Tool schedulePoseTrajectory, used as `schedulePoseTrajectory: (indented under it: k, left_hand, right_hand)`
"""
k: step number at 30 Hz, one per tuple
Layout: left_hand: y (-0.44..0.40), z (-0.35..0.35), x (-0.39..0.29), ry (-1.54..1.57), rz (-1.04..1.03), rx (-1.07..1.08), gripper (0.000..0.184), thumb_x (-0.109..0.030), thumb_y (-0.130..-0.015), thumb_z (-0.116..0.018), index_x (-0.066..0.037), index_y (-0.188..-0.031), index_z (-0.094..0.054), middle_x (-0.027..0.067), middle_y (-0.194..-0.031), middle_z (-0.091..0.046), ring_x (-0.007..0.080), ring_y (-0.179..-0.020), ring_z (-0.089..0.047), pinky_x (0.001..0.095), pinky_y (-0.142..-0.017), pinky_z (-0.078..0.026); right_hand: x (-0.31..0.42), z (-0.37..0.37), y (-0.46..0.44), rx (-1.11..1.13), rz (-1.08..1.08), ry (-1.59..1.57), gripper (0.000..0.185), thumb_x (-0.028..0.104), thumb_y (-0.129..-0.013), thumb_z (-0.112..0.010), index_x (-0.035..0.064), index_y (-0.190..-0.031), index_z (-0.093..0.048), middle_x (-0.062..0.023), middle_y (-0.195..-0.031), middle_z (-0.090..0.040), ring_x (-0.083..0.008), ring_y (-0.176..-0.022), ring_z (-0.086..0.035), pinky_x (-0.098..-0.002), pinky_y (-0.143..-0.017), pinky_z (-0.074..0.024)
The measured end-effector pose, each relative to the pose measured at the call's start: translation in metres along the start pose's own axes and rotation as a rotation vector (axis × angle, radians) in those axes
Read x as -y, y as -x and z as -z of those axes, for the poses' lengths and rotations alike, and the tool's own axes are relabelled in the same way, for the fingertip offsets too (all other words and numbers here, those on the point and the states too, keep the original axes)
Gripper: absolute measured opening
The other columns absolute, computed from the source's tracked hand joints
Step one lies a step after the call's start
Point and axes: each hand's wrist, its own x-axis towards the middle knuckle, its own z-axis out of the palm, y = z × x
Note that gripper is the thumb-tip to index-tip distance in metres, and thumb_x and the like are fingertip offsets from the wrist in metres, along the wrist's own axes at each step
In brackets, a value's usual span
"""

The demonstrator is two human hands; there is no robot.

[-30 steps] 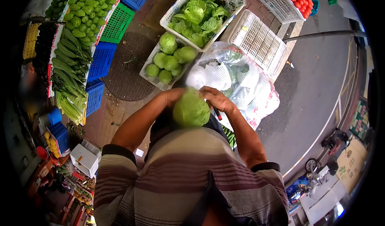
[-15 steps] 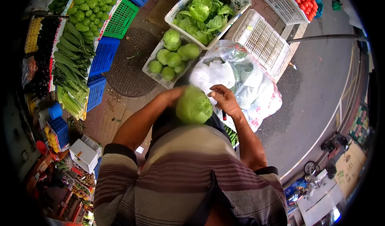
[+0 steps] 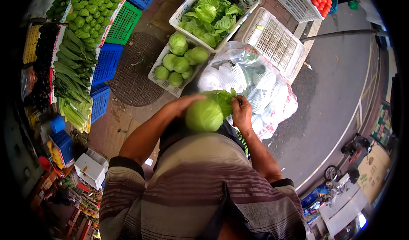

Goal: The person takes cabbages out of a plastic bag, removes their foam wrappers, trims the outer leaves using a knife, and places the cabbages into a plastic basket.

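A round green cabbage (image 3: 204,115) is held close in front of my striped shirt. My left hand (image 3: 187,103) grips it from the left and behind, its fingers partly hidden by the cabbage. My right hand (image 3: 241,111) pinches the edge of a loose outer leaf (image 3: 224,100), which stands away from the right side of the cabbage. Just beyond my hands lies a clear plastic bag (image 3: 260,86) with white net-wrapped produce inside.
A small crate (image 3: 164,85) of cabbages and a larger white crate (image 3: 174,20) of leafy greens stand ahead. An upturned white crate (image 3: 277,39) is at the right. Vegetable displays and blue crates (image 3: 108,63) line the left, with a road (image 3: 328,99) at right.
My right hand, open beside the cabbage half a second ago, has closed on an outer leaf and pulled it out to the right. My left hand still holds the cabbage.
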Motion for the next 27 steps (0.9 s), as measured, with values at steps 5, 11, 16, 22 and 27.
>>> schedulePoseTrajectory:
  k: [5, 11, 16, 22, 27]
  left_hand:
    - [0.014, -0.002, 0.002, -0.037, -0.235, 0.242, 0.07, -0.045, -0.089, -0.066, -0.004, -0.144, -0.051, 0.0139, -0.132, -0.063, 0.0225, -0.116, -0.064, 0.0382, -0.101, -0.051]
    - [0.019, 0.003, 0.005, -0.058, -0.161, 0.144, 0.081, -0.039, -0.08, -0.076, -0.002, -0.146, -0.046, 0.0144, -0.136, -0.059, 0.0256, -0.122, -0.06, 0.0388, -0.105, -0.049]
    - [0.036, -0.018, -0.019, -0.219, -0.197, 0.077, 0.076, -0.038, -0.079, -0.076, -0.002, -0.141, -0.05, 0.0124, -0.132, -0.061, 0.0242, -0.119, -0.06, 0.0375, -0.103, -0.049]
    - [0.018, -0.004, -0.03, -0.383, -0.278, 0.088, 0.077, -0.043, -0.074, -0.079, -0.007, -0.137, -0.054, 0.01, -0.13, -0.059, 0.0212, -0.118, -0.059, 0.036, -0.102, -0.048]
    - [0.032, -0.009, -0.053, -0.367, -0.363, 0.073, 0.083, -0.043, -0.071, -0.081, -0.008, -0.139, -0.051, 0.0104, -0.134, -0.056, 0.0217, -0.123, -0.055, 0.0364, -0.105, -0.046]
  right_hand:
    - [-0.011, 0.004, -0.01, -0.163, -0.079, -0.175, 0.027, 0.021, -0.097, -0.062, -0.0065, -0.093, -0.062, -0.0087, -0.062, -0.058, -0.0143, -0.057, -0.051, -0.0341, -0.055, -0.0434]
    - [0.056, 0.004, 0.008, 0.207, 0.088, 0.138, 0.046, 0.032, -0.088, -0.072, -0.0049, -0.114, -0.064, -0.0229, -0.079, -0.07, -0.0273, -0.07, -0.07, -0.0389, -0.067, -0.0529]
    - [0.017, -0.007, -0.007, 0.282, -0.025, 0.095, 0.042, 0.03, -0.087, -0.07, -0.0064, -0.109, -0.067, -0.016, -0.07, -0.066, -0.0208, -0.061, -0.063, -0.0378, -0.06, -0.0501]
    - [-0.047, -0.028, -0.014, 0.148, -0.42, -0.301, 0.035, 0.025, -0.091, -0.067, -0.0075, -0.104, -0.065, -0.008, -0.076, -0.066, -0.0143, -0.062, -0.061, -0.0297, -0.055, -0.0485]
    - [-0.016, -0.02, -0.035, 0.154, -0.568, -0.451, 0.029, 0.019, -0.092, -0.068, -0.0067, -0.104, -0.063, -0.0061, -0.079, -0.063, -0.0124, -0.055, -0.055, -0.0267, -0.052, -0.0479]
